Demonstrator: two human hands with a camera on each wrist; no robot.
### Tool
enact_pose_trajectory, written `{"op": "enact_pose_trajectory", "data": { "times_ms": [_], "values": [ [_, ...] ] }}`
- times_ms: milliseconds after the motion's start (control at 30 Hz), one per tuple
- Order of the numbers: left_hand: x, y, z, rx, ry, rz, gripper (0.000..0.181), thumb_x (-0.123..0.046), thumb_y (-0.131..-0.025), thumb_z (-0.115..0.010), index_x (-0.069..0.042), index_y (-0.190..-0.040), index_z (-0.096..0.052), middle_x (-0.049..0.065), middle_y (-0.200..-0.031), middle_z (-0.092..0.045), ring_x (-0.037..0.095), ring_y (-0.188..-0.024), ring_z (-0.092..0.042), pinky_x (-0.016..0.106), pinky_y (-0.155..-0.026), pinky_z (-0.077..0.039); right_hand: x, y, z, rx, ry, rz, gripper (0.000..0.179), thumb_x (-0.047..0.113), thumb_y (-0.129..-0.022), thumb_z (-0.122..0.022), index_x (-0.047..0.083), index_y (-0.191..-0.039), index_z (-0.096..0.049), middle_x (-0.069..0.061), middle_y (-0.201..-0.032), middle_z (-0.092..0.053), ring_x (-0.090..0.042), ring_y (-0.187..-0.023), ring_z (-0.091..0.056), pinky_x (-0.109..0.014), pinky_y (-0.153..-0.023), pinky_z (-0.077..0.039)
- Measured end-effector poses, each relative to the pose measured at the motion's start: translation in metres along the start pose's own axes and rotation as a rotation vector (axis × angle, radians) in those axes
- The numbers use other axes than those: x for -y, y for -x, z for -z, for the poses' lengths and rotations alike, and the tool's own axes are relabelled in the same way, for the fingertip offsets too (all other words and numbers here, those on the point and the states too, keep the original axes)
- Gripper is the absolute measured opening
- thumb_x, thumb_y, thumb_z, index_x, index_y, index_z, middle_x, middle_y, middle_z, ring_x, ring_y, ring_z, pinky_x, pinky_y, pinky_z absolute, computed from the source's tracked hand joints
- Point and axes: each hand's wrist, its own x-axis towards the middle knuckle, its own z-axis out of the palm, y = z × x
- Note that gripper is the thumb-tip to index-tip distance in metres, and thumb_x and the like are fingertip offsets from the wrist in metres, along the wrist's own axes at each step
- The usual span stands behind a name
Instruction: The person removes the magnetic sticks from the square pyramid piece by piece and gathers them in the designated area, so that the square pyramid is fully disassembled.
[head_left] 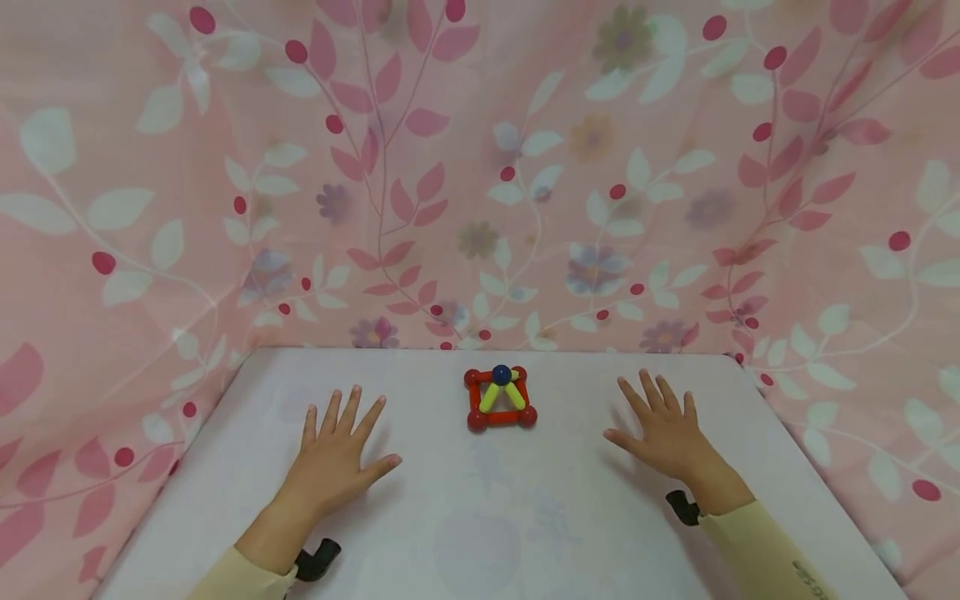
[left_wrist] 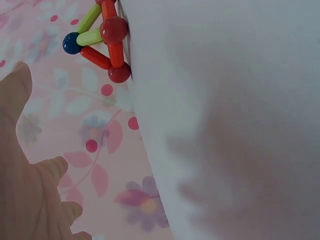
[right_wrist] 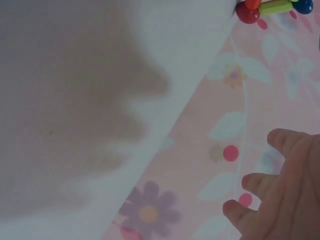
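Ball-and-rod pyramid (head_left: 491,397) should be handled gently, from both sides; left hand (head_left: 333,458) and right hand (head_left: 667,437) have wide, empty grip.

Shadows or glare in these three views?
Head: soft shadows by the left hand and right hand; left wrist: broad, blurry finger shadow on the white table, small glints on the red balls; right wrist: similar soft-edged shadow.
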Motion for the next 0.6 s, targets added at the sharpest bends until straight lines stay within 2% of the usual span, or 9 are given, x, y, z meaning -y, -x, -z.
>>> {"op": "enact_pose_trajectory", "data": {
  "times_ms": [400, 600],
  "values": [
    [-0.026, -0.023, -0.015, -0.032, 0.062, -0.055, 0.087, -0.07, -0.091, -0.052, -0.021, -0.159, -0.029, 0.02, -0.163, -0.019, 0.045, -0.15, -0.011, 0.067, -0.115, -0.005, 0.032, -0.017, -0.005, -0.049, -0.085, 0.16, 0.083, 0.059, -0.092, -0.061, 0.013, -0.156, -0.034, -0.025, -0.162, -0.02, -0.05, -0.146, -0.017, -0.069, -0.112, -0.013],
    [-0.039, -0.035, -0.022, -0.017, 0.103, -0.079, 0.084, -0.064, -0.093, -0.055, -0.018, -0.158, -0.03, 0.02, -0.162, -0.024, 0.044, -0.149, -0.016, 0.065, -0.116, -0.01, 0.05, -0.027, -0.013, -0.046, -0.149, 0.193, 0.079, 0.053, -0.092, -0.066, 0.016, -0.155, -0.037, -0.02, -0.161, -0.026, -0.046, -0.144, -0.026, -0.067, -0.11, -0.025]
  ]
}}
